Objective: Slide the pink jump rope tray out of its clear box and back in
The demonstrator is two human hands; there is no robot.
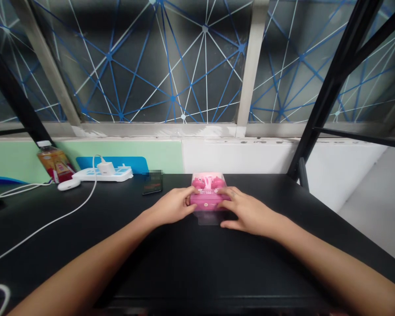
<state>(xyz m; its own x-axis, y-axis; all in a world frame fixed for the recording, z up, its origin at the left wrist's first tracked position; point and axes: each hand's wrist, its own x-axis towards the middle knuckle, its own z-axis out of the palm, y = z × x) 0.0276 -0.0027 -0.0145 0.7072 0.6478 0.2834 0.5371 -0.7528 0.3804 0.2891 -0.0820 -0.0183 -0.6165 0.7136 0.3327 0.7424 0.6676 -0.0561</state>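
Note:
A small pink box (208,202) sits on the black table in front of me, with a clear window at its top showing pink items inside. My left hand (174,204) grips the box's left side, fingers at the upper edge and thumb lower down. On the right side, my right hand (246,210) touches the box with its fingertips, its fingers spread and its thumb apart near the table. A clear flap or its reflection shows on the table just below the box.
A black phone (152,182) lies left of the box. Farther left are a white power strip (118,174) with a charger (105,168), a white cable (69,212), a white oval object (69,184) and a drink bottle (56,164). Black frame posts (325,87) rise beside the window.

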